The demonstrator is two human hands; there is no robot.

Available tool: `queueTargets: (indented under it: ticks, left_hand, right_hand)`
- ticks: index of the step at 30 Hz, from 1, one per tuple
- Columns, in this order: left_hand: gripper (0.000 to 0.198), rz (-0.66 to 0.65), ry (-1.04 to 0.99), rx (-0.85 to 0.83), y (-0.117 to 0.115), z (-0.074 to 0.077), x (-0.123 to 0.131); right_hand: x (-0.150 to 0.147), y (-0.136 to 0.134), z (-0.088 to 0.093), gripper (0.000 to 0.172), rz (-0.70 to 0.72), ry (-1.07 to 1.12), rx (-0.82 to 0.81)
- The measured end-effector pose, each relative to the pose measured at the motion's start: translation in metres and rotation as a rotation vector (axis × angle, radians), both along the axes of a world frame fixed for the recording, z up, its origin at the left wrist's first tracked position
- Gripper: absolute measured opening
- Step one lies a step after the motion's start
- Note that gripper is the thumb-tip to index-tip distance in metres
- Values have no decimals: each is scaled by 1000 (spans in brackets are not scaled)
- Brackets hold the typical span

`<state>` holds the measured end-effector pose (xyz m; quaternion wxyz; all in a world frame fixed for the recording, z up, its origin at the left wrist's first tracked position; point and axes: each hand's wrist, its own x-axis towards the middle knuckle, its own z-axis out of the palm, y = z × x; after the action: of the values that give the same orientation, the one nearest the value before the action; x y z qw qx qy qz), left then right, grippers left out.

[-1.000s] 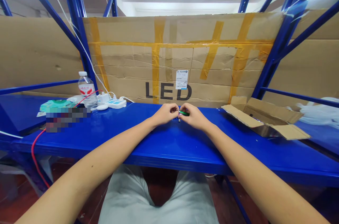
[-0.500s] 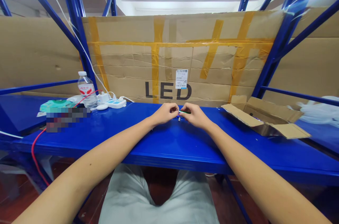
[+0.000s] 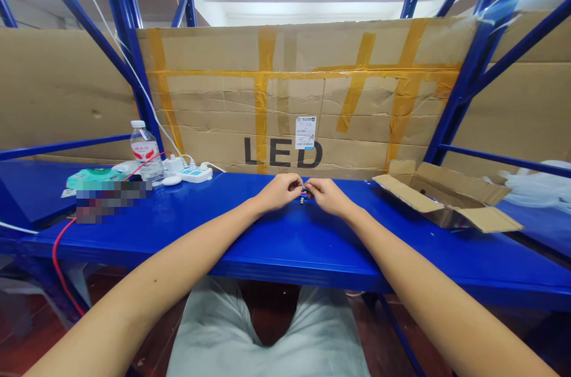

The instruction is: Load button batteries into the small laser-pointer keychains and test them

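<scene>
Table (image 3: 289, 240): solid blue
Panel (image 3: 214, 109) behind table: brown, yellow tape (image 3: 261, 97) stripes, black lettering (image 3: 279, 153)
Bottle (image 3: 145, 151) on table: clear, white-capped
Small part (image 3: 304, 192) over table: silvery, reddish
Trousers (image 3: 205, 329) below table: pale grey

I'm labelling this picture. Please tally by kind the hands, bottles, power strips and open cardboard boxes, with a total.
Hands: 2 (left hand, right hand)
Bottle: 1
Power strip: 1
Open cardboard box: 1
Total: 5
The small parts between the hands are too hidden to count.
</scene>
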<state>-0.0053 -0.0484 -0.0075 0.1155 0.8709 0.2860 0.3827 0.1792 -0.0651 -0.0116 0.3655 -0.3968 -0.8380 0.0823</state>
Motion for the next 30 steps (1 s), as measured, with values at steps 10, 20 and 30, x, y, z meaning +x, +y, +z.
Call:
queueTargets:
  ticks: [10, 20, 30]
  left_hand:
    - [11, -17, 70, 32, 4, 1, -5]
    - [10, 15, 208, 210, -5, 5, -5]
    - [14, 16, 273, 288, -3, 2, -6]
  right_hand:
    - [4, 5, -5, 13, 87, 193, -112]
    - [4, -1, 3, 20, 65, 16, -145]
    - [9, 2, 1, 33, 138, 61, -346]
